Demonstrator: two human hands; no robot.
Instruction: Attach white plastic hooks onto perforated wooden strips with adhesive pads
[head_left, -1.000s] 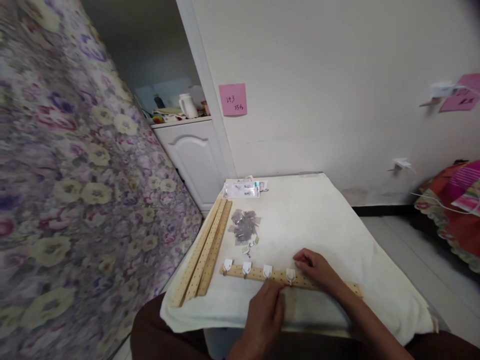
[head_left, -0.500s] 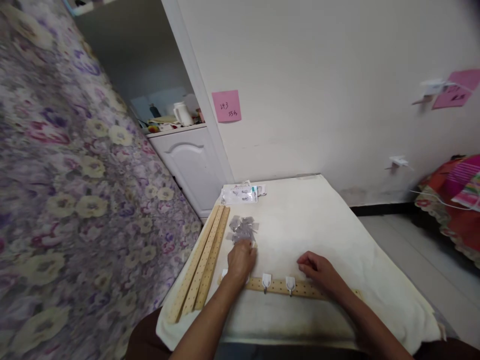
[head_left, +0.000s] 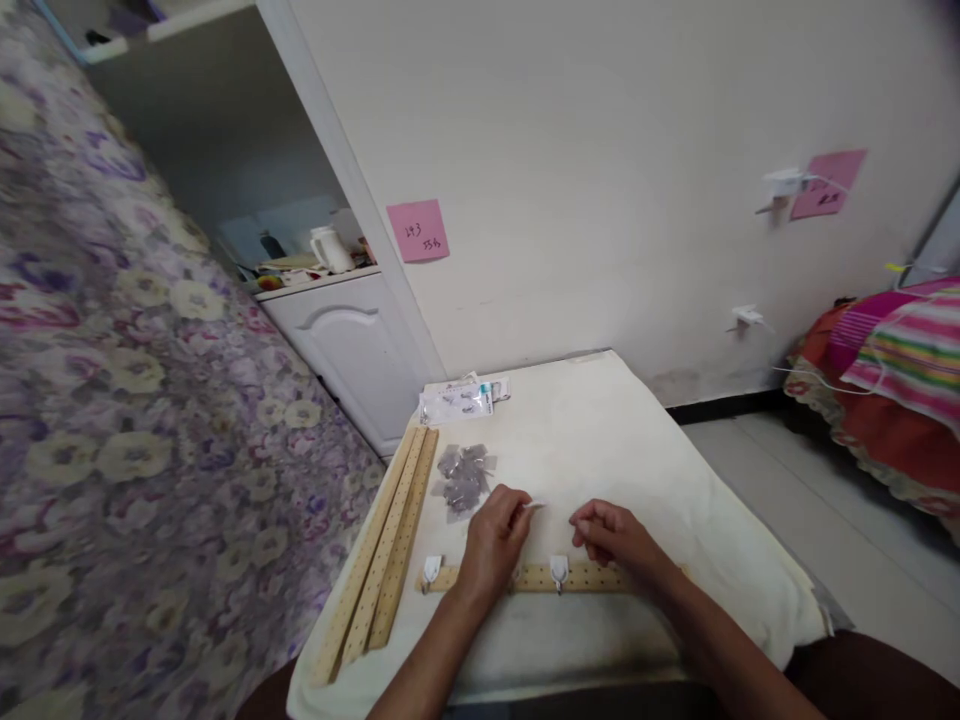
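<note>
A perforated wooden strip (head_left: 585, 578) lies across the near part of the cloth-covered table (head_left: 637, 450), with small white hooks (head_left: 559, 569) fixed along it. My left hand (head_left: 493, 545) hovers over the strip's middle, fingers pinched on a small white hook (head_left: 534, 506). My right hand (head_left: 611, 535) rests curled on the strip just right of it, fingers closed; what they hold is hidden. A pile of small clear plastic bags (head_left: 465, 479) lies just beyond my left hand.
Three more perforated wooden strips (head_left: 379, 560) lie side by side along the table's left edge. A hook package (head_left: 457, 400) sits at the far left corner. A floral bedspread (head_left: 135, 420) is left, a white cabinet (head_left: 352, 345) behind, a striped blanket (head_left: 900, 360) right.
My left hand went from the strip's near edge out to the bag pile, then came back over the strip pinching a small white hook. My right hand stayed on the strip.
</note>
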